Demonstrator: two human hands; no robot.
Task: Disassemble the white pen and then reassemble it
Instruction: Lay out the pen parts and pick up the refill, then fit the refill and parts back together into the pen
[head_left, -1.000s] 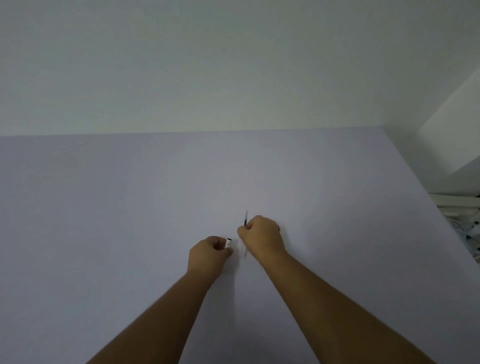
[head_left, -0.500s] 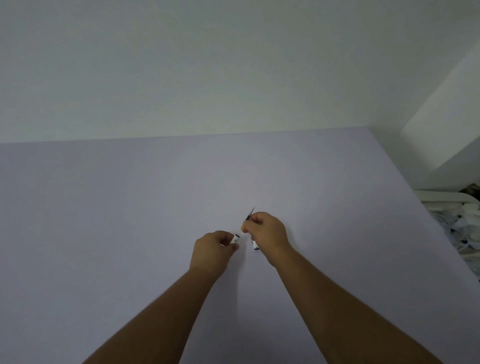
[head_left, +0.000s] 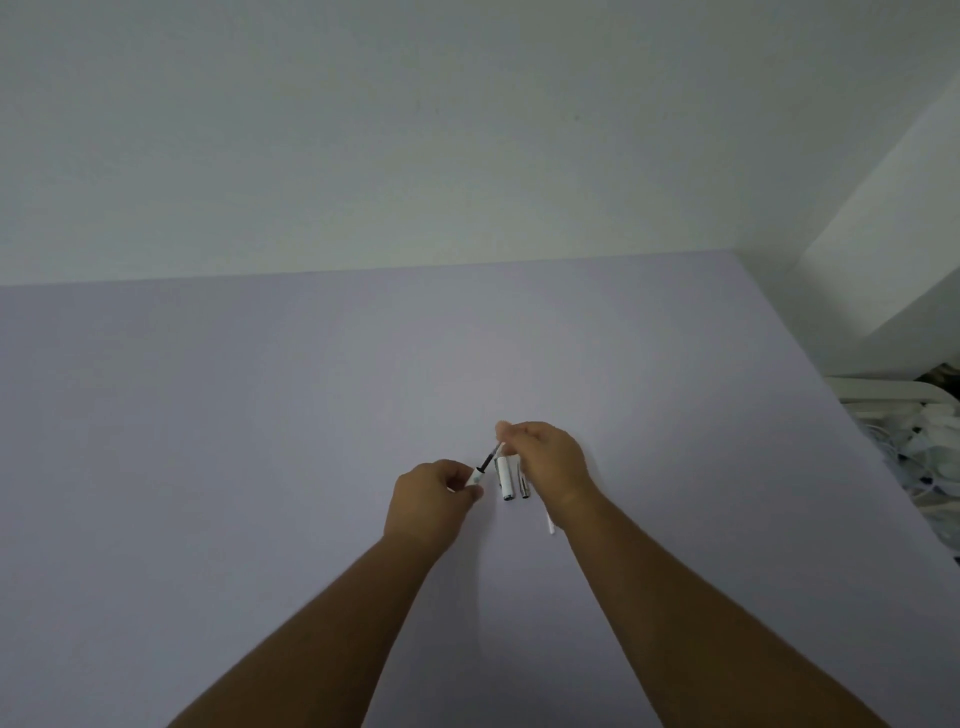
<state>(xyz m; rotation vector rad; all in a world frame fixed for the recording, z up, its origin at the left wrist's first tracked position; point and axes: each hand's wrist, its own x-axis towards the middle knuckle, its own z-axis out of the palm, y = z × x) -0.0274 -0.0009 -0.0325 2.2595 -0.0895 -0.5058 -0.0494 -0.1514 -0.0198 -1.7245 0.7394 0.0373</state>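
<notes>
My left hand (head_left: 431, 501) is closed around a white pen barrel (head_left: 472, 479), only its upper end showing past the thumb. A thin dark refill (head_left: 491, 457) runs from that end up to my right hand (head_left: 548, 462), whose fingertips pinch its far end. Two short white pen pieces (head_left: 505, 479) with dark ends lie side by side on the table just below my right hand. A slim white piece (head_left: 550, 524) lies by my right wrist, partly hidden.
The work surface is a pale lilac table (head_left: 260, 441) set against a white wall. Off its right edge stands a white rack with tangled white cables (head_left: 914, 436).
My hands have drawn apart and the dark refill now spans between them. The white pieces beneath my right hand have come into view on the table.
</notes>
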